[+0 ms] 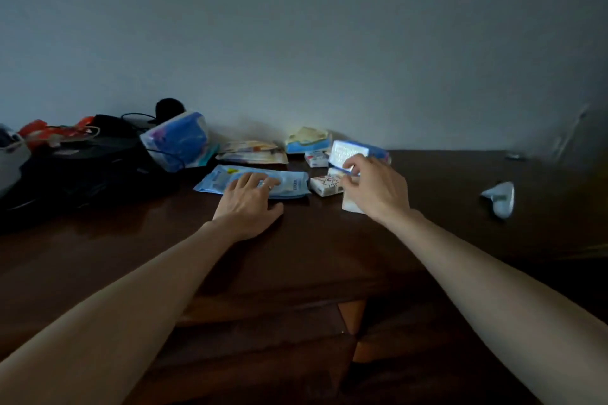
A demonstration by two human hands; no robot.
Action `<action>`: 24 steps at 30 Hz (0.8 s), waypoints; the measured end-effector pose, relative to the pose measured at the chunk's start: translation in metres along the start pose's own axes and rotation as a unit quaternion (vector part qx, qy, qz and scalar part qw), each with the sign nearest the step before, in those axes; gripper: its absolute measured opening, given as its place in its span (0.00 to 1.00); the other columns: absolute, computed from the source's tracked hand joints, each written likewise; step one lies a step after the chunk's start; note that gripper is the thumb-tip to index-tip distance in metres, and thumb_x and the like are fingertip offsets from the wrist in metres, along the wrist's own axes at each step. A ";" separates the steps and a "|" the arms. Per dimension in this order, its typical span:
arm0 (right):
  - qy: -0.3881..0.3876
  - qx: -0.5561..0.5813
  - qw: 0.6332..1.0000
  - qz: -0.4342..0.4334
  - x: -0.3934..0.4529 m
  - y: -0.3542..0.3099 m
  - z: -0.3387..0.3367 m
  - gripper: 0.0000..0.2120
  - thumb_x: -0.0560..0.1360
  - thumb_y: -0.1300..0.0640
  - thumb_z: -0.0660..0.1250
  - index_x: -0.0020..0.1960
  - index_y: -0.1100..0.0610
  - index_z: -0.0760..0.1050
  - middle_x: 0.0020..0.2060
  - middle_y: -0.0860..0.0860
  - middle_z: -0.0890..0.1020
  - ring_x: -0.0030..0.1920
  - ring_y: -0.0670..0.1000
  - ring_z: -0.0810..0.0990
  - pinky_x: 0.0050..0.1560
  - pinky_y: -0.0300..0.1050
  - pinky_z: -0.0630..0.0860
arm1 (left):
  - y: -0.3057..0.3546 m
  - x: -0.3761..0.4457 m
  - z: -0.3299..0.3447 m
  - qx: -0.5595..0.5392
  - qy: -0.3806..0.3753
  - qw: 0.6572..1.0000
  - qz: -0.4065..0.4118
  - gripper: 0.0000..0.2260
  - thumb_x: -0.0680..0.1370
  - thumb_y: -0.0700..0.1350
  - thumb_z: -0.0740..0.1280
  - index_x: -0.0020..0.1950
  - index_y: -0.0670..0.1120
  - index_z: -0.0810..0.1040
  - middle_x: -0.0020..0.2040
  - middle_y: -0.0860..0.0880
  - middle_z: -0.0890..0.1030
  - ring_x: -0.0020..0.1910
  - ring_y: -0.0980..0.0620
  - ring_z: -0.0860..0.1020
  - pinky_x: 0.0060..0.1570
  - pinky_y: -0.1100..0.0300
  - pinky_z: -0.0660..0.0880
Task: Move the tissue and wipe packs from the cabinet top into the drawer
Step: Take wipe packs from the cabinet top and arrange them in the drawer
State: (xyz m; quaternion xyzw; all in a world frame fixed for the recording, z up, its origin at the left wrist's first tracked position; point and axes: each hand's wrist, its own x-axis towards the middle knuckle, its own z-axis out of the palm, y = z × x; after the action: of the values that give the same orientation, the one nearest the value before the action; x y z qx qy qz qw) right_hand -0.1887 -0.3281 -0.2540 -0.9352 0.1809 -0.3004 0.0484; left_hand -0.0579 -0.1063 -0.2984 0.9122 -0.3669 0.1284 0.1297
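Note:
On the dark wooden cabinet top [329, 240], my left hand [248, 204] lies flat with fingers spread on a flat light-blue wipe pack [223, 179]. My right hand [375, 187] is curled around a blue-and-white tissue pack [353, 151] that tilts up off the surface. Under and beside that hand lie small white tissue packs [324, 186], one with a red drawing. Behind them rest another small pack [316, 158], a blue-and-yellow pack [307, 138], a flat pale pack [251, 151] and a big blue bag of tissues [177, 140] leaning on the wall.
A black bag [82, 161] with cables and red items fills the left of the cabinet top. A crumpled pale wrapper [500, 199] lies at the right. Dim drawer fronts [263, 339] show below the front edge. The wall [296, 43] runs right behind the packs.

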 end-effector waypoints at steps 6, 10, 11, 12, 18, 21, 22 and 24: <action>-0.104 -0.006 0.967 0.233 0.107 0.002 0.050 0.43 0.67 0.23 0.64 0.76 0.43 0.63 0.76 0.60 0.59 0.75 0.68 0.59 0.66 0.65 0.71 | -0.003 0.039 0.021 0.000 -0.036 0.999 0.007 0.25 0.79 0.66 0.57 0.74 0.58 0.70 0.75 0.51 0.69 0.74 0.47 0.66 0.70 0.45 0.64; -0.081 -0.069 0.961 0.255 0.128 -0.013 0.089 0.44 0.63 0.28 0.74 0.71 0.49 0.65 0.71 0.63 0.65 0.74 0.71 0.59 0.54 0.62 0.79 | -0.001 0.042 0.023 0.012 0.000 1.000 0.010 0.21 0.80 0.65 0.58 0.68 0.58 0.74 0.67 0.51 0.74 0.67 0.47 0.71 0.62 0.47 0.70; -0.067 -0.089 0.962 0.248 0.127 -0.013 0.094 0.43 0.64 0.31 0.76 0.71 0.49 0.65 0.69 0.64 0.67 0.73 0.72 0.61 0.50 0.59 0.78 | 0.000 0.042 0.022 0.017 0.012 1.000 0.006 0.19 0.80 0.64 0.59 0.66 0.58 0.76 0.65 0.51 0.75 0.65 0.47 0.72 0.57 0.48 0.71; -0.047 -0.098 0.964 0.241 0.124 -0.011 0.096 0.41 0.65 0.34 0.77 0.70 0.50 0.66 0.67 0.63 0.69 0.71 0.71 0.65 0.47 0.56 0.78 | 0.002 0.042 0.021 0.021 0.025 0.999 0.000 0.17 0.80 0.63 0.60 0.64 0.56 0.77 0.62 0.50 0.76 0.63 0.47 0.73 0.52 0.49 0.71; 0.048 -0.076 0.986 0.139 0.103 0.010 0.053 0.11 0.78 0.66 0.63 0.60 0.60 0.73 0.55 0.60 0.82 0.55 0.63 0.82 0.44 0.51 0.72 | 0.018 0.032 0.010 0.092 0.063 0.994 0.008 0.10 0.83 0.51 0.62 0.62 0.49 0.75 0.57 0.47 0.79 0.57 0.44 0.78 0.43 0.50 0.74; 0.037 -0.071 0.989 0.123 0.079 0.017 0.024 0.09 0.81 0.64 0.62 0.60 0.60 0.73 0.55 0.61 0.82 0.55 0.62 0.82 0.44 0.49 0.70 | 0.019 0.008 0.000 0.064 0.071 0.995 -0.017 0.11 0.83 0.48 0.63 0.64 0.49 0.74 0.59 0.48 0.78 0.59 0.45 0.77 0.45 0.50 0.74; 0.024 -0.061 0.989 0.133 0.072 0.021 0.016 0.10 0.82 0.62 0.61 0.62 0.59 0.72 0.56 0.61 0.82 0.56 0.62 0.81 0.45 0.49 0.70 | 0.018 -0.001 -0.003 0.058 0.070 0.996 -0.023 0.11 0.83 0.47 0.63 0.65 0.49 0.74 0.60 0.48 0.78 0.60 0.45 0.77 0.45 0.50 0.74; -0.031 -0.054 0.985 0.160 0.052 0.028 0.003 0.13 0.84 0.58 0.56 0.67 0.57 0.70 0.61 0.61 0.79 0.60 0.62 0.79 0.49 0.49 0.68 | 0.014 -0.021 -0.010 0.047 0.062 0.996 -0.034 0.11 0.83 0.47 0.62 0.65 0.49 0.73 0.60 0.49 0.77 0.61 0.45 0.76 0.47 0.50 0.73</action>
State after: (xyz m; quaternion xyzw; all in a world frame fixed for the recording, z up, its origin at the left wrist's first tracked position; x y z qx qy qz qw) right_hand -0.1566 -0.3729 -0.2338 -0.9042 0.3429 -0.2496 0.0506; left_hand -0.0839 -0.0992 -0.2944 0.9196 -0.3202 0.1976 0.1132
